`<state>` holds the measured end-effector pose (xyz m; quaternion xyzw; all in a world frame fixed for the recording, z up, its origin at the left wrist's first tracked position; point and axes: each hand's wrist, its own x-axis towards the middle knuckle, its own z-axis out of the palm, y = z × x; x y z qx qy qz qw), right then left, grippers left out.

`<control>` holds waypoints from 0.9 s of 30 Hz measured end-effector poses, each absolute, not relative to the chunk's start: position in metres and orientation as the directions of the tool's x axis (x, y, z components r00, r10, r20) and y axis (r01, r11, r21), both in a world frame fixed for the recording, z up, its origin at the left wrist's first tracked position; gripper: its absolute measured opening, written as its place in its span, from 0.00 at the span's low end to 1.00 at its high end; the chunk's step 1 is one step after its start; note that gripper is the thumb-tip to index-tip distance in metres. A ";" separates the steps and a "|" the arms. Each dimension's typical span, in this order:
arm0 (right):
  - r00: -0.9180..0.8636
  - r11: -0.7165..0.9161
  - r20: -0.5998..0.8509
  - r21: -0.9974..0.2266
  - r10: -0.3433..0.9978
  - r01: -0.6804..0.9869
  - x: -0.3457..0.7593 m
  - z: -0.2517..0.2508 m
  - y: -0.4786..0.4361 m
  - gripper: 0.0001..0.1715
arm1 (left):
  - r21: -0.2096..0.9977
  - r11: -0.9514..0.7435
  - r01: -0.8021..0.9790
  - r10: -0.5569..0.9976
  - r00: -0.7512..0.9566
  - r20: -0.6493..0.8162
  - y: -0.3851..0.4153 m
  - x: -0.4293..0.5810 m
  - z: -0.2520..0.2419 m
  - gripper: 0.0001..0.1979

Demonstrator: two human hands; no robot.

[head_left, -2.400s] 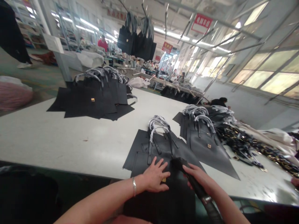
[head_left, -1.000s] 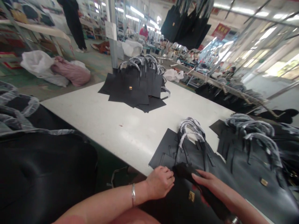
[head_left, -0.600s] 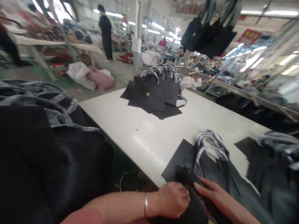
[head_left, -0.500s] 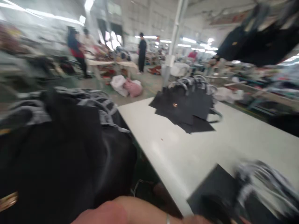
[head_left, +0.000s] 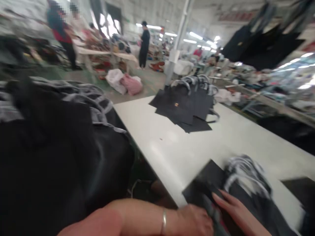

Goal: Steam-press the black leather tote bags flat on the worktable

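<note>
left hand [head_left: 194, 221]: 1 | right hand [head_left: 236, 209]: 1 | bracelet [head_left: 163, 226]: 1 | bag pile [head_left: 182, 108], upper middle: 1 | pink sack [head_left: 131, 84]: 1 | white sack [head_left: 114, 80]: 1

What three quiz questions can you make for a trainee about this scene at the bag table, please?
1. True or false: the person's left hand has a metal bangle at the wrist.
2. Choose one: the sack on the floor beside the white sack is A pink, B green, C blue.
3. Which hand is nearer to the wrapped handles of the black bag on the white table?

Key: 1 true; 2 A; 3 the right hand.
</note>
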<state>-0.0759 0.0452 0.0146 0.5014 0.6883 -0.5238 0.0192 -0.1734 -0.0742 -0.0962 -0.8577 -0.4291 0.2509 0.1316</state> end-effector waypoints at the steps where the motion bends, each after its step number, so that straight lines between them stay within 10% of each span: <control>1: -0.455 -0.094 -0.547 -0.705 0.703 0.703 -0.058 0.024 0.047 0.16 | -0.286 -0.592 0.754 0.796 0.601 -0.063 -0.071 -0.165 -0.094 0.19; 3: -0.384 -0.151 -0.502 -0.737 0.775 0.659 -0.029 0.042 0.052 0.18 | 0.109 -0.574 0.812 0.795 0.520 0.313 -0.065 -0.155 -0.091 0.13; 5: -0.309 -0.188 -0.457 -0.762 0.834 0.620 -0.004 0.055 0.056 0.18 | 0.324 -0.500 0.803 0.855 0.397 0.334 -0.058 -0.152 -0.087 0.12; 14: -0.175 -0.425 -0.685 -0.609 0.707 0.670 0.062 0.033 0.054 0.20 | 0.434 -0.412 0.801 0.899 0.278 0.340 -0.026 -0.149 -0.081 0.16; 22: -0.182 -0.353 -0.577 -0.687 0.796 0.635 0.055 0.027 0.070 0.22 | 0.498 -0.386 0.776 0.915 0.253 0.315 -0.027 -0.149 -0.086 0.17; 27: -0.198 -0.401 -0.645 -0.655 0.738 0.640 0.063 0.025 0.055 0.23 | 0.564 -0.192 0.803 0.961 0.037 0.274 -0.026 -0.143 -0.098 0.38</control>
